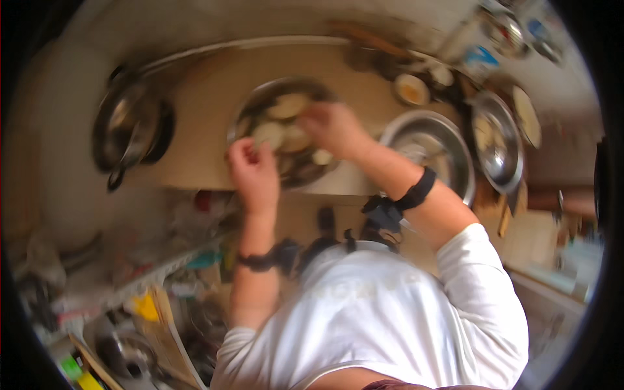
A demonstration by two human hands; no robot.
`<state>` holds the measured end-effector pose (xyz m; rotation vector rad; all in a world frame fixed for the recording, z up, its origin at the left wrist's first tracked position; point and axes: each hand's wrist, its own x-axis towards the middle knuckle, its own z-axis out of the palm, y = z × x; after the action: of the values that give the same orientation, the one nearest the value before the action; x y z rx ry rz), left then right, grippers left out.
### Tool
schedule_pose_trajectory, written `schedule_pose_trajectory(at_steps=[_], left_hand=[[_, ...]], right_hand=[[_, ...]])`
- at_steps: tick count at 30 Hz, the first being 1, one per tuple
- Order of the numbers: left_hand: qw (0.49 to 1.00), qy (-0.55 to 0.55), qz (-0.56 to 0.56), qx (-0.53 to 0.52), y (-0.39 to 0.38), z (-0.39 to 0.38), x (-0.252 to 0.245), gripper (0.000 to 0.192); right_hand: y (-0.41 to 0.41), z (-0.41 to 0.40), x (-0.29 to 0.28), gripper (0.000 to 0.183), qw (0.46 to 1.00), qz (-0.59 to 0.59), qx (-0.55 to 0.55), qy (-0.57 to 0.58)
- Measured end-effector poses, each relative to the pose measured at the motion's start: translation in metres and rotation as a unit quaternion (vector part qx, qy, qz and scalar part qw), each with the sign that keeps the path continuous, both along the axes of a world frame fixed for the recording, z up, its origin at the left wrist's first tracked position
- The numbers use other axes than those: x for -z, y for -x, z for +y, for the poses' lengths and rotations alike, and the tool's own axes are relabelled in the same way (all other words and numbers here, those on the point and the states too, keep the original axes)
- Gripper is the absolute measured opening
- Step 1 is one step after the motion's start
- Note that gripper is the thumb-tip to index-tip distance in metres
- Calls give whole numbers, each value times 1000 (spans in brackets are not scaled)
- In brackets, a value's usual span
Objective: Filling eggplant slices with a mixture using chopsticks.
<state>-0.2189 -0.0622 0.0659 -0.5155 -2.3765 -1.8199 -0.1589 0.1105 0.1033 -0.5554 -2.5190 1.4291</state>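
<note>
A round metal pan (235, 127) on the counter holds several pale, flat rounds (288, 106) that look like dough or food slices. At its lower left rim is my left hand (253, 163), fingers curled, close to one pale round (268, 135). Over the pan's right side hangs my right hand (327, 126), blurred by motion, its fingertips bunched. Whether either hand pinches something small cannot be made out. A wide steel basin (465, 161) stands right of the pan, partly behind my right forearm, with pale matter inside.
A dark wok with a handle (109, 131) stands at the left of the counter (202, 97). To the right are a small bowl with orange contents (412, 90) and another steel basin (517, 161). Cluttered shelves (146, 278) lie at the lower left.
</note>
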Motion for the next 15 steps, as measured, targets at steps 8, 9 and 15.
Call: schedule_pose_trajectory(at_steps=[8,9,15], left_hand=[[947,-36,141,287,-122,98,-22,24],[914,26,180,362,-133,110,-13,17],[748,385,381,383,-181,148,27,29]], right_hand=[[-186,41,-10,20,966,-14,254,-55],[-208,50,1,20,961,-12,268,-59],[-276,74,36,48,936,-240,83,-243]])
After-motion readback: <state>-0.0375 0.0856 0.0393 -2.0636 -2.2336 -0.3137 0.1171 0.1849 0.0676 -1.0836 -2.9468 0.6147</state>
